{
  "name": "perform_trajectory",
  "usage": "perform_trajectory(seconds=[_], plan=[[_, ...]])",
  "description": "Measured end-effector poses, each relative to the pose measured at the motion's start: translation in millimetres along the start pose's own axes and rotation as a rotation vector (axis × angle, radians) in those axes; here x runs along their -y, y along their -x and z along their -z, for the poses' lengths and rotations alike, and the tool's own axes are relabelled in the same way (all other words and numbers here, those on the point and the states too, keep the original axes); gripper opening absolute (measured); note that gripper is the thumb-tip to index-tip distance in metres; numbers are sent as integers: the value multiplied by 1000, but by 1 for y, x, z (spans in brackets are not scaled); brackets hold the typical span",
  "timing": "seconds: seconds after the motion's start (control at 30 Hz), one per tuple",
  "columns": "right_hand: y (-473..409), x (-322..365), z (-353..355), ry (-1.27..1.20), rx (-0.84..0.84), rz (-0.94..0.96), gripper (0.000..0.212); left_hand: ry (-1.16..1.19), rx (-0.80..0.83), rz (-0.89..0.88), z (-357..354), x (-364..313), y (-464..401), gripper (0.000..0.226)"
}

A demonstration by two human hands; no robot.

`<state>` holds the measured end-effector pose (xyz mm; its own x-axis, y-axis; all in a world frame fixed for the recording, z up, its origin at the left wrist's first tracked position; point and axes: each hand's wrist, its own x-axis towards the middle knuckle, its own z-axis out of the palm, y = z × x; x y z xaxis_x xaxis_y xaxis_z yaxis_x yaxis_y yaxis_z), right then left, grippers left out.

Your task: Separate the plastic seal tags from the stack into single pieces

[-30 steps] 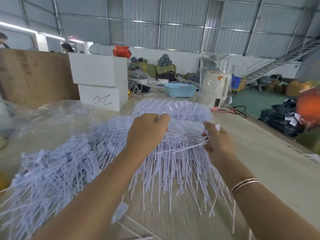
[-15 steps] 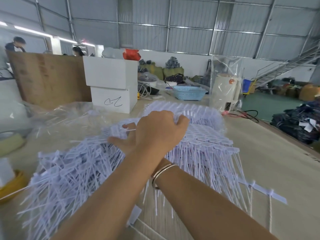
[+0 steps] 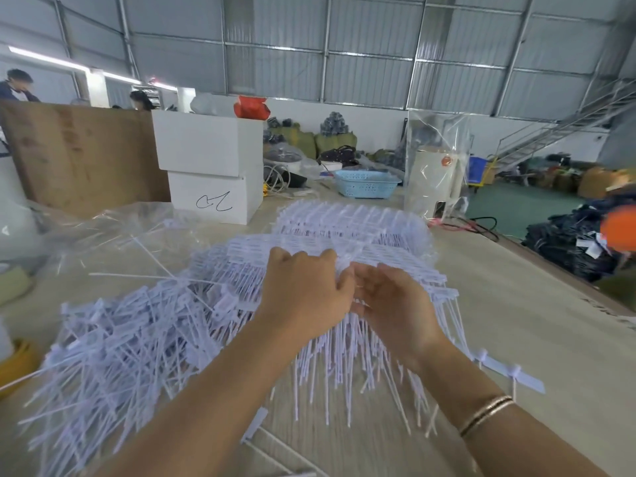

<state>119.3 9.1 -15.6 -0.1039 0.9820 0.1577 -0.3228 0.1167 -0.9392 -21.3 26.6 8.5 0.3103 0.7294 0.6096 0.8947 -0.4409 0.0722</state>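
White plastic seal tags in joined rows form a tall stack [image 3: 351, 232] at the table's centre, their thin tails hanging toward the viewer; the left hand [image 3: 303, 294] lies on the near top edge of this stack, back of the hand up, fingers curled down over the tag heads and gripping them; the right hand [image 3: 392, 304] sits just beside it at three o'clock, palm turned toward the left hand, fingers loosely bent and close together, their tips meeting the tags near the left knuckles; whether the right thumb and forefinger pinch a single tag I cannot tell, since the spot is blurred and partly hidden by the left hand; a thin gold-coloured bangle [image 3: 485, 413] circles the right wrist. At nine o'clock from the hands, a loose heap of separated white tags [image 3: 113, 356] spreads over the pale wooden table [image 3: 516, 304]; a short strip of a few joined tags [image 3: 509, 371] lies apart at four o'clock. Beyond the stack, at eleven o'clock, two white cardboard boxes [image 3: 210, 166] stand one on the other, the lower bearing a black scribble; a light-blue perforated plastic basket [image 3: 366, 182] rests at twelve o'clock; crumpled clear plastic sheeting [image 3: 103, 232] lies at ten o'clock.
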Motion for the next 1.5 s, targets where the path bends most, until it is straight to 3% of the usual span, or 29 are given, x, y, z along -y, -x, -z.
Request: perform_trajectory(seconds=[0.1, 0.2, 0.4, 0.6, 0.77, 0.97, 1.1, 1.2, 1.33, 1.43, 1.5], plan=[[8, -2, 0, 129, -70, -46, 46, -55, 37, -155, -5, -3, 15, 53], [9, -11, -10, 301, -158, -65, 40, -73, 71, -181, -11, 4, 27, 50], [12, -18, -13, 130, -213, -89, 26, -96, -200, -196, -23, 14, 42, 38], [16, -22, -13, 271, -309, -29, 33, -151, -221, -233, -25, 14, 46, 37], [14, -27, -19, 232, -328, 65, 30, 44, -254, -165, -27, 8, 50, 37], [15, -29, -19, 210, -324, 95, 31, 144, -183, -129, -27, 6, 50, 37], [18, -26, -18, 93, -270, 103, 26, 356, -140, 74, -21, 12, 46, 49], [20, -21, -16, 7, -246, 88, 30, 245, -177, 40, -15, 23, 43, 53], [21, -28, -21, 197, -242, 49, 35, 166, -267, -26, 1, 36, 39, 34], [22, -31, -22, 252, -265, 55, 25, 116, -220, 10, 8, 45, 40, 38], [22, -33, -20, 309, -269, 73, 30, 95, -169, 41, 8, 48, 42, 45]])
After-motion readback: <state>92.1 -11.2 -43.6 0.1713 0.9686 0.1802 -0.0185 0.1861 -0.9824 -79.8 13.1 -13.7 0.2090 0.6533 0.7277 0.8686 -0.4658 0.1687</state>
